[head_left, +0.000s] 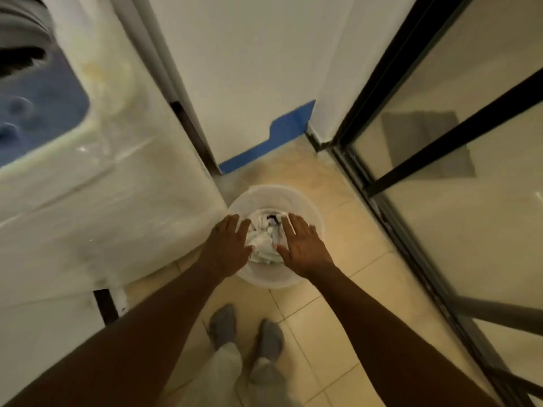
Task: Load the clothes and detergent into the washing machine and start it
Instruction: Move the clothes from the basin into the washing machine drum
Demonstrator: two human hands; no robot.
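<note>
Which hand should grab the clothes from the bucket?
Left hand, probably: both hover open over the clothes in the bucket, but it is on the washer side; right hand is farther.

translucent plastic bucket [305, 201], crumpled cloth clothes [264, 245]

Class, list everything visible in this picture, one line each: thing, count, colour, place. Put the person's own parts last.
Washing machine: one, white, left.
Bucket: one, translucent white, on the floor beside the washing machine.
Clothes: one heap, mostly white, inside the bucket.
Floor: one, beige tiles, underfoot.
Wall: one, white, ahead.
Blue strip: one, blue, at the wall's foot.
Glass door: one, black-framed, right.
Feet: two, grey footwear, bottom centre.
Left hand: one, fingers spread, over the bucket's left side.
Right hand: one, fingers spread, over the bucket's right side.
</note>
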